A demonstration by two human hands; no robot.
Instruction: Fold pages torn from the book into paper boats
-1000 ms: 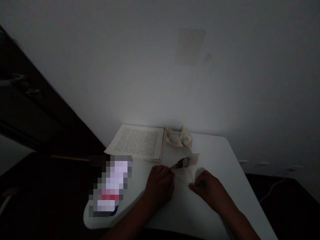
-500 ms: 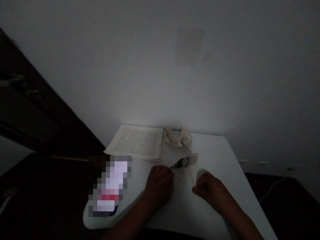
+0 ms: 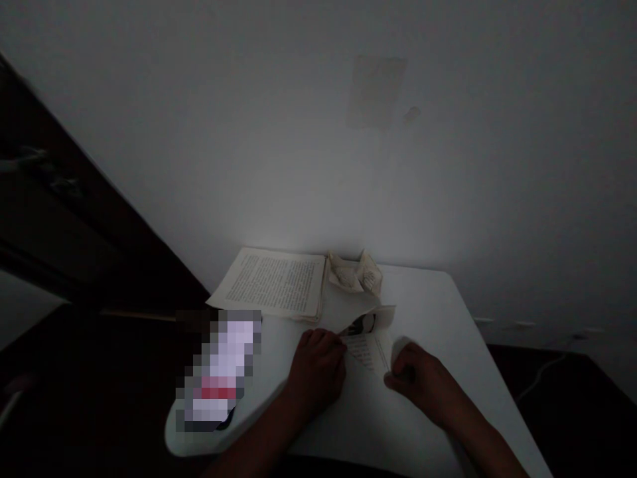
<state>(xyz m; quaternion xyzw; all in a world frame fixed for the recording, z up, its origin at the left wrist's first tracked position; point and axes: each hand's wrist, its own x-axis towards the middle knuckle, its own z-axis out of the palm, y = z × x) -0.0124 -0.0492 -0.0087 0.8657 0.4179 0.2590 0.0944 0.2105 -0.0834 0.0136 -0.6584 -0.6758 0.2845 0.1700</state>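
A partly folded sheet of printed paper [image 3: 368, 342] lies on the white table [image 3: 423, 312], its far flap raised and showing a dark picture. My left hand [image 3: 318, 365] is closed at the sheet's left edge, fingers curled and touching it. On the other side, my right hand [image 3: 415, 375] pinches the near right corner between thumb and bent fingers. Behind the sheet stands a folded paper shape [image 3: 355, 272] with pointed corners, made from similar printed paper. The light is dim, so the fingertips are hard to make out.
A stack of printed pages [image 3: 273, 282] lies at the table's back left, against the wall [image 3: 279, 133]. Nearer me on the left is a blurred-out phone-like device [image 3: 223, 365]. A dark door [image 3: 74, 199] stands at far left; a cable [image 3: 542, 378] hangs at right.
Almost nothing differs. My right hand has shifted very slightly at the paper's corner; my left hand and the folded sheet stay in place.
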